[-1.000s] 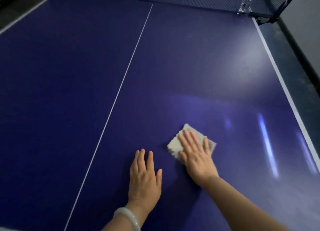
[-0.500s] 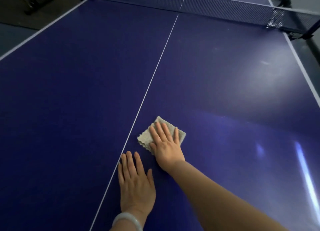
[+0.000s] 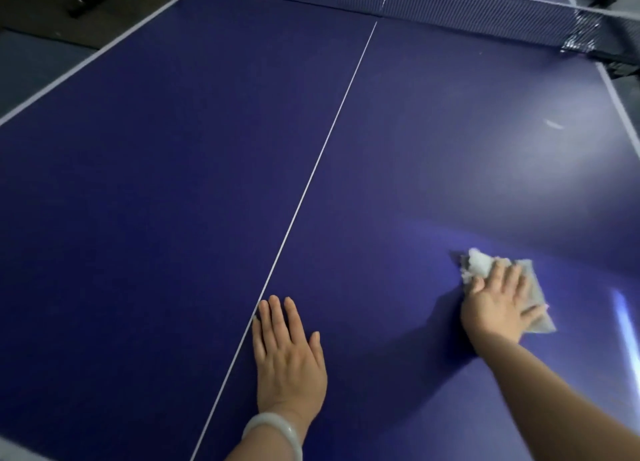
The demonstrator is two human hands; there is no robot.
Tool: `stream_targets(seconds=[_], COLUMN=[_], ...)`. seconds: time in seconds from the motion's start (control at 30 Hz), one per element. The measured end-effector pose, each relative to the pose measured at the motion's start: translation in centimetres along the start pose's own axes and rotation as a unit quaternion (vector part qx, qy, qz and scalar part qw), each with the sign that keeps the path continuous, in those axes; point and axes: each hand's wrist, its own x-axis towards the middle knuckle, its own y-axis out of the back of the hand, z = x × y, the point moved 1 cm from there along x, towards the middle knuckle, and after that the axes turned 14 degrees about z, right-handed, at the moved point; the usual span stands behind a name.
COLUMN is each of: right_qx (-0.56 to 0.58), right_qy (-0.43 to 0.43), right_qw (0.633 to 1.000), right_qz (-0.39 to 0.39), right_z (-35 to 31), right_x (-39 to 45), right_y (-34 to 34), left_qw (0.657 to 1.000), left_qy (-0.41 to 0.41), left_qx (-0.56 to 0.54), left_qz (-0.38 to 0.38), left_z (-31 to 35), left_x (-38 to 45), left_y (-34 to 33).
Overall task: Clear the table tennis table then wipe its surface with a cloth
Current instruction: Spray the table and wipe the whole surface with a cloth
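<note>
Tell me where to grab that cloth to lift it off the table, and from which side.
Pinch the bunched, raised corner of the cloth, coming from the net side. The rest lies flat under the right hand, offering no edge to pinch.

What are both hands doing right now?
Left hand: open, flat on the table, holding nothing.
Right hand: open, pressing the cloth onto the table.

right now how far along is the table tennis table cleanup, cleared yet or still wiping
Clearing looks done: nothing loose lies on the visible near half of the table, up to the net. Wiping is in hand: the right hand presses flat on the cloth, right of the centre line, while the left hand rests flat beside that line. How much remains cannot be judged; the far half is barely in view.
</note>
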Motion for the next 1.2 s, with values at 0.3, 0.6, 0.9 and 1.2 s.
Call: stream_targets(seconds=[0.3, 0.6, 0.9, 1.2], right_qx=[0.013, 0.001, 0.047, 0.086], right_qy=[0.351, 0.216, 0.302, 0.377], right_qw=[0.936, 0.976, 0.952, 0.922], right_qz=[-0.013, 0.0, 0.005, 0.026], right_z=[5.2, 25.8, 40.0, 43.9], right_x=[-11.9, -10.6, -10.6, -8.2], right_y=[1.3, 6.2, 10.4, 11.1], left_qw=[1.0, 0.995, 0.988, 0.996], left_qy=[0.002, -0.055, -0.106, -0.068], left_qx=[0.002, -0.086, -0.096, -0.043], left_qz=[0.02, 0.0, -0.063, -0.029], left_z=[-0.3, 13.1, 29.6, 29.7], left_x=[-0.2, -8.5, -26.4, -26.3], left_y=[-0.5, 1.0, -0.5, -2.4])
